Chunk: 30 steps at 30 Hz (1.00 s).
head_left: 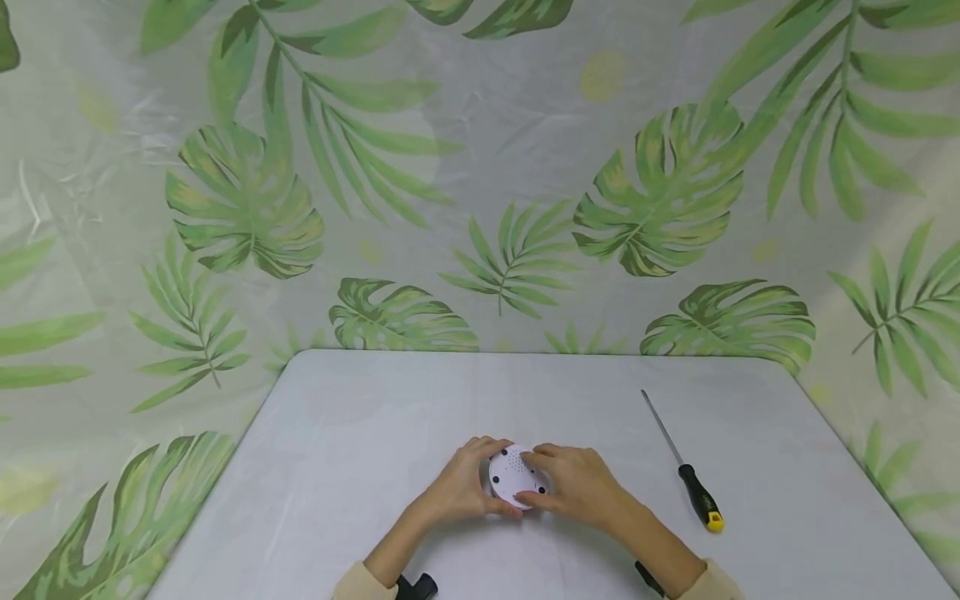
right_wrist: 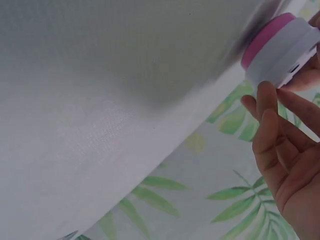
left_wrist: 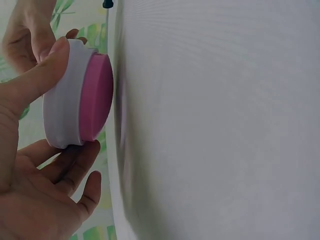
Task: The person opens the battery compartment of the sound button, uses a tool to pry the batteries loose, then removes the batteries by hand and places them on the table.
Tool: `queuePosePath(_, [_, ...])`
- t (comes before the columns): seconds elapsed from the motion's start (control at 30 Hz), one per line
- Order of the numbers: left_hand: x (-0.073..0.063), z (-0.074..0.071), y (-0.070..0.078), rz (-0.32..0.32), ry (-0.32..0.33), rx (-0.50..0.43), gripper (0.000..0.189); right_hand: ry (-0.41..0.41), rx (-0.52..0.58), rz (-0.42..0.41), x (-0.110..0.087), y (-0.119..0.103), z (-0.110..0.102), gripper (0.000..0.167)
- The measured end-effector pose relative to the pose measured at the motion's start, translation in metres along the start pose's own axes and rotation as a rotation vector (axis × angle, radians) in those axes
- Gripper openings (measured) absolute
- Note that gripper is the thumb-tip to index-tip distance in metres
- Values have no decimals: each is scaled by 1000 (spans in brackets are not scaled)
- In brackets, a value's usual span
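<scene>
Round device (head_left: pixel 512 475): located nr front-centre of table, btwn both hands. White housing (left_wrist: pixel 62 102), pink part (left_wrist: pixel 97 97) on underside facing tabletop; contact w/ table can't be told. Upper face shows cluster of small holes, dark round spots nr rim. Housing interior hidden, contents n/a to view.

L hand (head_left: pixel 463 483): part-open, thumb and fingers curved round device's side, gripping it. R hand (head_left: pixel 585 487): thumb and fingers bent in on opp. side, pinching device at rim and upper face.

Screwdriver (head_left: pixel 682 465), black/yellow handle, lies on white table (head_left: pixel 360 433), R of hands. Black item (head_left: pixel 420 586) nr L sleeve (head_left: pixel 363 583), partly cut off. Leaf-print sheet (head_left: pixel 517 108) behind table.
</scene>
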State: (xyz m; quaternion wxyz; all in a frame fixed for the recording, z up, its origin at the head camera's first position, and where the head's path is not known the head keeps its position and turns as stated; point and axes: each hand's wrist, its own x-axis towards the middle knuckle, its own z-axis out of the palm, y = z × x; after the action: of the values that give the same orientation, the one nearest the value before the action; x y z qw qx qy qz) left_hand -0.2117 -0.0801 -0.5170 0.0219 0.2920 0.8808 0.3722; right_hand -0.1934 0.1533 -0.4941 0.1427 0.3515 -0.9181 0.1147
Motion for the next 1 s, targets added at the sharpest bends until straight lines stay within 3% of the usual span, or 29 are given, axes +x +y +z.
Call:
queuePosePath(0.13, [1, 0, -4, 28, -6, 4, 94, 12, -48, -45, 1, -1, 3, 51])
queuePosePath(0.37, [1, -2, -6, 9, -35, -27, 91, 79, -178, -127, 0, -6, 8, 45])
queuePosePath(0.63, [2, 0, -6, -4, -27, -28, 91, 94, -403, -189, -6, -18, 12, 45])
queuePosePath(1.0, [3, 2, -8, -6, -28, -44, 92, 150, -460, -206, -12, -21, 20, 47])
